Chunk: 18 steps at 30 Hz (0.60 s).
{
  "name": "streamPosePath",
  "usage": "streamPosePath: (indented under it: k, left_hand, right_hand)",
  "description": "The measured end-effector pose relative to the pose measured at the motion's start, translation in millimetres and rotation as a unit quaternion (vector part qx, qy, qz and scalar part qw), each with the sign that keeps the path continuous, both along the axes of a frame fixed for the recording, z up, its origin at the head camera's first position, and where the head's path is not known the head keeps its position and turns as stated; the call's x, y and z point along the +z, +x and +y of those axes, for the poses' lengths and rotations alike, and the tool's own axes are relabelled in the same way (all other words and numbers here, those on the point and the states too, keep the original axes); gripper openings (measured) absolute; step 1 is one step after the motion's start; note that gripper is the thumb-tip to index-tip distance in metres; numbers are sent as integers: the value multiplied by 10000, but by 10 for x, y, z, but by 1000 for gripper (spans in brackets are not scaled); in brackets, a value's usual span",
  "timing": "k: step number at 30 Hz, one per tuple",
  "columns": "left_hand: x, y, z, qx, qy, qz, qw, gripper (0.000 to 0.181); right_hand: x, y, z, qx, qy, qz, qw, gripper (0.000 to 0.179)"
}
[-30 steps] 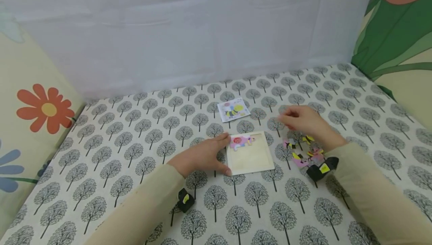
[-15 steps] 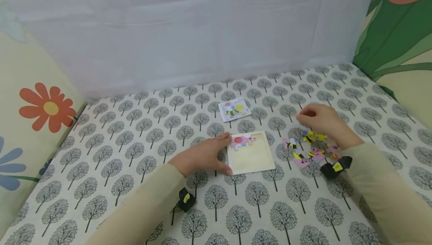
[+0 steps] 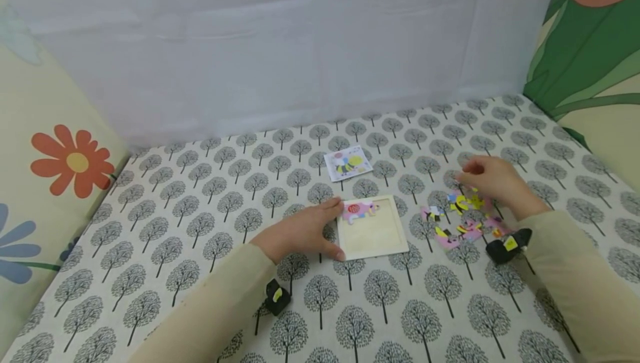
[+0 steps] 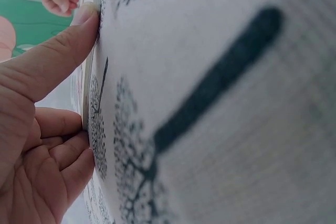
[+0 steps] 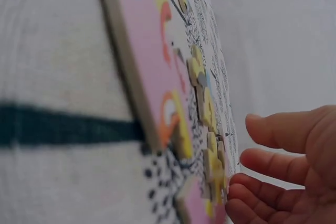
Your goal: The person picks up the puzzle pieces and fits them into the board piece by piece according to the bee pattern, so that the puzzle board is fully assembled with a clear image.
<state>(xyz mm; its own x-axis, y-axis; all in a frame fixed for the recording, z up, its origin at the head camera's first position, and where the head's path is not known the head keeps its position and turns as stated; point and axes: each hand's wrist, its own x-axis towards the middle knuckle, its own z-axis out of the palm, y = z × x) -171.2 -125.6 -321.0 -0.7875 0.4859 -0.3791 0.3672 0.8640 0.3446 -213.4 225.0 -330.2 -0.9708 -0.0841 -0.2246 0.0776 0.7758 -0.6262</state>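
Observation:
My left hand [image 3: 302, 233] rests at the left edge of a square, pale puzzle tray [image 3: 375, 239]. Its straight thumb touches the lower corner and its fingers lie at the upper corner. Along the tray's top edge sit joined pink puzzle pieces [image 3: 361, 212] with a red round print. To the right, my right hand [image 3: 500, 184] hovers over loose puzzle pieces [image 3: 457, 203]. The right wrist view shows its fingers [image 5: 275, 163] loosely bent, a gap between thumb and index finger and nothing held. Just beside those fingertips lies a yellow piece [image 5: 212, 166].
Beyond the tray lies a picture card [image 3: 348, 164] with a bee and a yellow circle. A pink piece [image 3: 446, 240] lies at the near side of the loose pile. The tree-print cloth [image 3: 220, 246] runs back to a white sheet [image 3: 260, 63].
My right hand has moved right, away from the tray and over the far right of the loose pieces, uncovering more of them. My left hand stays at the tray.

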Motion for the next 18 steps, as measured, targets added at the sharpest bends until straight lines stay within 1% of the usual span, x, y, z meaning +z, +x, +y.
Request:
streamPosePath:
  k: [5, 10, 13, 18]
  left_hand:
    - [0, 2, 0, -31, -3, 22, 10000, 102]
    - [15, 9, 3, -16, -15, 26, 10000, 102]
    - [16, 6, 5, 3, -44, 19, 10000, 102]
    - [12, -4, 4, -28, -29, 8, 10000, 102]
  right_hand:
    - [-35, -21, 21, -98, -44, -109, 9999, 51]
    - [-60, -37, 32, -120, -51, -119, 9998, 45]
    - [-56, -47, 10, -85, 138, -55, 9999, 43]
    - [-31, -75, -64, -126, 738, 31, 9972, 41]
